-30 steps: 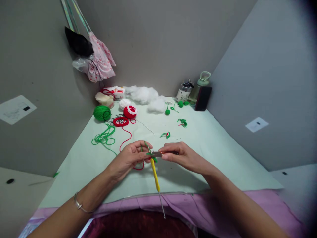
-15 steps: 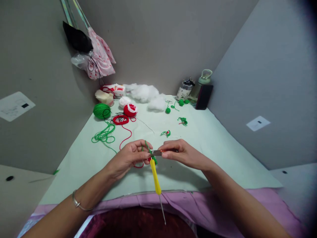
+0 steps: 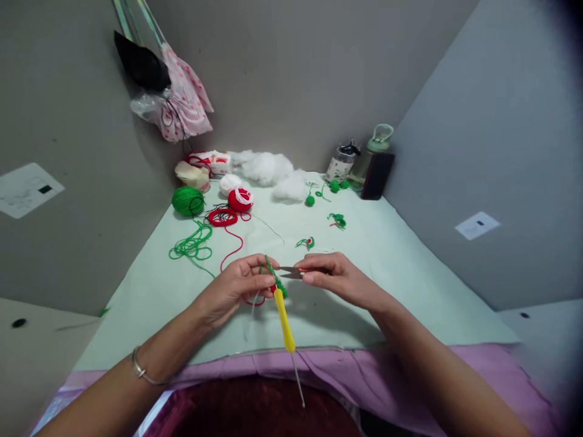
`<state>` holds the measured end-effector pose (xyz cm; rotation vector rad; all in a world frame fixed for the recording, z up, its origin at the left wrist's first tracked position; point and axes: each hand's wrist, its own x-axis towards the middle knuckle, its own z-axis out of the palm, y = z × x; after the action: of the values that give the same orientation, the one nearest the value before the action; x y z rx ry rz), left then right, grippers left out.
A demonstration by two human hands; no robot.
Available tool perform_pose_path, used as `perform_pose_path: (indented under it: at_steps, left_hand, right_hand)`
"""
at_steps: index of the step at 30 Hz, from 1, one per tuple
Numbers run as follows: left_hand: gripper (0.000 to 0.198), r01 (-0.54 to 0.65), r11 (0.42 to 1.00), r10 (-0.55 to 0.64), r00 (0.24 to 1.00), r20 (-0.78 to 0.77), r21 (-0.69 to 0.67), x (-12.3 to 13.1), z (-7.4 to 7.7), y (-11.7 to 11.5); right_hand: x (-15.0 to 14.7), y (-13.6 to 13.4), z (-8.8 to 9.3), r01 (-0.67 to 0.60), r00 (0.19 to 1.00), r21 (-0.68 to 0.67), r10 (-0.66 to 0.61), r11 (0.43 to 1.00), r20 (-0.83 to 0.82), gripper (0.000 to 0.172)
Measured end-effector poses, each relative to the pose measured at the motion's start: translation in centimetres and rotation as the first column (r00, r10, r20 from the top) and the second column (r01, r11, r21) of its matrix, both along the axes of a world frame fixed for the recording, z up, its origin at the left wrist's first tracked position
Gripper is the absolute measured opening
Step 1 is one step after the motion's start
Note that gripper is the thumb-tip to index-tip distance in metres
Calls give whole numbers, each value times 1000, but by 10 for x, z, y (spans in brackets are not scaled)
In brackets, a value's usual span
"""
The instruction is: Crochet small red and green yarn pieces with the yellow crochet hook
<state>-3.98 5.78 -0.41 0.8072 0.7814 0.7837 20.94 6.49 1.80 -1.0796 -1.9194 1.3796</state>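
Observation:
My left hand pinches a small green and red crochet piece at the middle front of the table. A crochet hook with a yellow grip hangs down from that piece, its thin metal end pointing towards me. Green yarn passes up over my left fingers. Below these fingers dangles a blurred pale strand. My right hand is closed around small thread snips. Their two blades are spread and point left, with the tips close to my left fingertips.
Behind my hands lie a green yarn ball, a red and white yarn ball, loose green yarn and white stuffing. Small green crochet pieces lie to the right. A bottle and dark phone stand at the back right.
The snips' blades, seen together against the work before, are now spread and drawn slightly to the right. A pale strand now hangs below my left hand.

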Motion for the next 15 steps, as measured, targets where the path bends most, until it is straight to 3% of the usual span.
perform_pose_path:
  at_steps: [5, 9, 11, 15]
  left_hand:
    - [45, 10, 1000, -10, 1000, -10, -14, -1, -3, 0]
    - [46, -78, 997, 78, 997, -15, 22, 3, 3, -3]
    - [46, -178, 982, 180, 984, -17, 65, 6, 7, -7]
    - [44, -356, 924, 360, 933, -3, 138, 11, 10, -17]
  right_hand:
    - [-1, -2, 4, -76, 996, 32, 75, 997, 44, 32]
    - [-5, -10, 8, -14, 987, 225, -23, 974, 161, 32]
    - [-8, -18, 9, 24, 965, 386, -121, 922, 231, 35]
    - [-14, -34, 5, 52, 918, 664, -298, 745, 262, 41]
